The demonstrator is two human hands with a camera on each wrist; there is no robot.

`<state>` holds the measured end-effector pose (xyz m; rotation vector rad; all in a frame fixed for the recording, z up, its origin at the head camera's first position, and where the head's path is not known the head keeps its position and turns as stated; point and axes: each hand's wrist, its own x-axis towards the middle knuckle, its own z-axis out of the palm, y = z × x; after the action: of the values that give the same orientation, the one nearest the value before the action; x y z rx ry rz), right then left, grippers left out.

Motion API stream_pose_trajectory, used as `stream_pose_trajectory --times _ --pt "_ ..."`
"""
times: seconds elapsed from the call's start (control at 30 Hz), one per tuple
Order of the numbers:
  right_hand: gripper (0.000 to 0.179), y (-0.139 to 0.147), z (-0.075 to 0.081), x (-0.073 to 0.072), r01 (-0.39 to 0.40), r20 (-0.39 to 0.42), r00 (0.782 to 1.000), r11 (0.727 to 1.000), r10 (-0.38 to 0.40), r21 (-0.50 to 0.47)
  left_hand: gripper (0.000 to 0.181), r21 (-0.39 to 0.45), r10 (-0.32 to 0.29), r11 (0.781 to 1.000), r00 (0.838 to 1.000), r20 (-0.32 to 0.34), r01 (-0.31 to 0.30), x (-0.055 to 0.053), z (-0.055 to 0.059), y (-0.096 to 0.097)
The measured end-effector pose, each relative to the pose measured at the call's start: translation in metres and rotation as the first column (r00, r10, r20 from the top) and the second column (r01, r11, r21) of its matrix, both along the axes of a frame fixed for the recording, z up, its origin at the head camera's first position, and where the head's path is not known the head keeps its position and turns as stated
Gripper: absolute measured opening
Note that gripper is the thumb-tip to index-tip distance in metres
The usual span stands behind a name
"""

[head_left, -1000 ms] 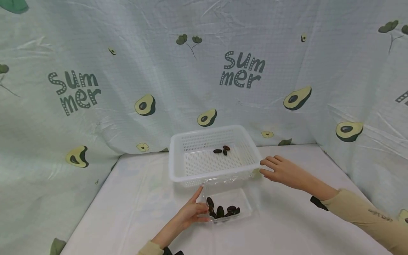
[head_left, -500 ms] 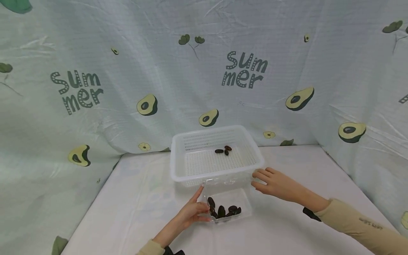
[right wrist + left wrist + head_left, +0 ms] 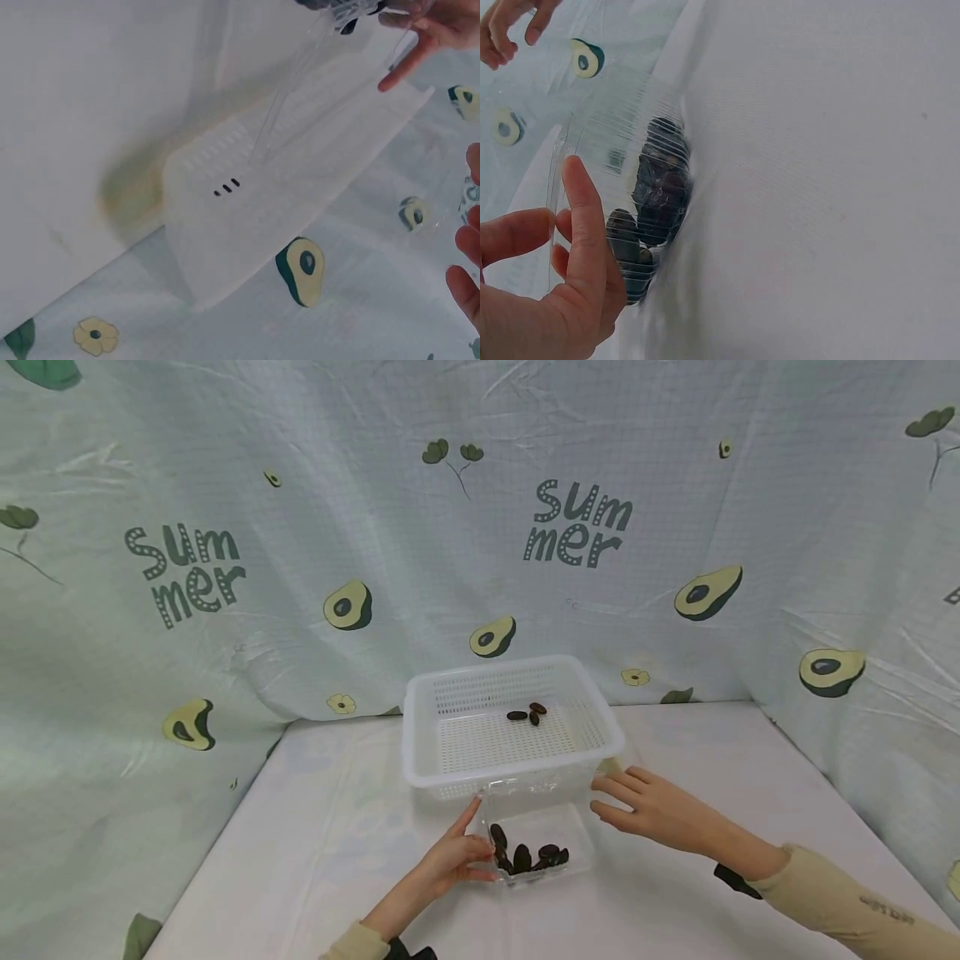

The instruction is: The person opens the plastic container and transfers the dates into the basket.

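Note:
My left hand (image 3: 453,857) holds the left wall of a clear plastic box (image 3: 577,860), its index finger stretched along the rim. In the left wrist view, the thumb and fingers (image 3: 585,217) lie on opposite sides of that wall. Several dark oval fruits that look like dates (image 3: 522,858) gather at the box's near-left side. My right hand (image 3: 660,810) hovers right of the box with loosely bent fingers. No held thing is visible there in the head view; a see-through glint by its fingers in the right wrist view is unclear. Behind stands a white slotted basket (image 3: 513,772).
Three similar dark fruits (image 3: 527,715) lie on the basket's floor. The basket and box stand close together on a white-covered table (image 3: 337,860). A pale curtain (image 3: 300,527) printed with avocados rises behind and at both sides.
My right hand has moved from beside the basket's right rim, down and slightly left, to near the box. My left hand keeps its place on the box. The view has shifted slightly.

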<state>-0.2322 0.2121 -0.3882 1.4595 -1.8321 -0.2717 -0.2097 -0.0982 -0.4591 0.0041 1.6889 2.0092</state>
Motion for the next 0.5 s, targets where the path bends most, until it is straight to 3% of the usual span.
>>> stream_pose_trajectory --times 0.2,0.33,0.43,0.5 --pt "0.047 -0.01 -0.013 0.005 -0.023 0.036 0.999 0.997 0.02 0.069 0.082 -0.015 0.004 1.0 1.0 -0.003 -0.004 0.001 0.001 0.0" --pt "0.013 -0.018 -0.03 -0.001 -0.011 0.076 0.997 0.991 0.001 0.134 0.082 -0.026 0.007 1.0 1.0 -0.001 -0.007 0.001 0.0 0.001" --pt "0.037 -0.026 -0.041 -0.007 0.009 0.074 0.997 0.983 -0.022 0.182 0.082 -0.032 0.007 0.999 1.0 0.002 -0.007 0.001 0.0 0.002" --pt "0.043 -0.031 -0.047 -0.012 0.018 0.062 0.998 0.979 -0.031 0.201 0.082 -0.032 0.009 0.999 1.0 0.006 -0.009 0.001 0.0 0.002"
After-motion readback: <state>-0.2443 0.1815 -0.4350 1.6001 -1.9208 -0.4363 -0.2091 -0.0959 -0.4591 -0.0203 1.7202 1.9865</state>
